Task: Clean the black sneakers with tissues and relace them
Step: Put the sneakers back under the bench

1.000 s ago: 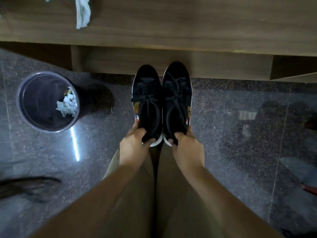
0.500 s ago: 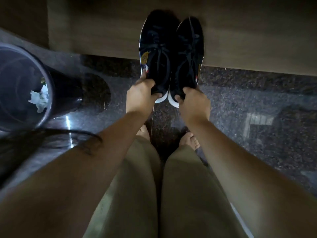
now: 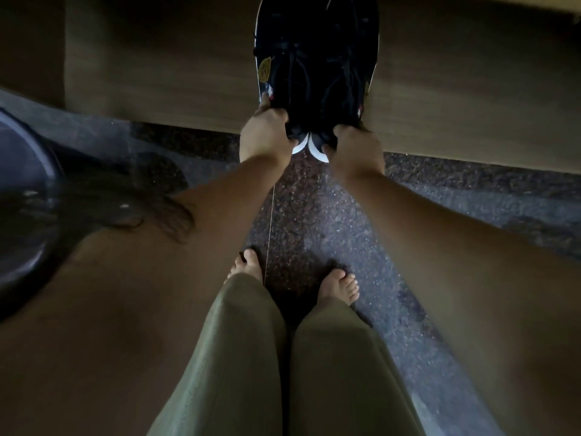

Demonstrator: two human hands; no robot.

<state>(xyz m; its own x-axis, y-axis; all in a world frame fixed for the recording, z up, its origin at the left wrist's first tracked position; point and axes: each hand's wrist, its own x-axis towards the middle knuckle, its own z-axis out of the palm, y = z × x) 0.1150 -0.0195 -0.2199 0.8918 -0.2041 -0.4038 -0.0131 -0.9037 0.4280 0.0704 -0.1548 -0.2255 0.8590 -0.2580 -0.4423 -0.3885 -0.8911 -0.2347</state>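
Note:
Two black sneakers with white heel soles are held side by side, toes pointing away from me, in front of the wooden panel. My left hand point(image 3: 265, 135) grips the heel of the left black sneaker point(image 3: 283, 67), which has a yellow patch on its side. My right hand point(image 3: 353, 149) grips the heel of the right black sneaker point(image 3: 347, 64). Black laces run loosely over both uppers. The toes are cut off by the top edge of the view. No tissues are in view.
A wooden desk panel point(image 3: 157, 73) fills the top. Below lies a dark speckled stone floor point(image 3: 314, 209). A dark round bin point(image 3: 22, 209) sits at the left edge. My bare feet point(image 3: 339, 286) and olive trouser legs point(image 3: 245, 357) are underneath.
Both hands have carried the pair of sneakers forward and away, toward the wooden panel. The view tilted down, so my feet now show and the bin slid to the left edge.

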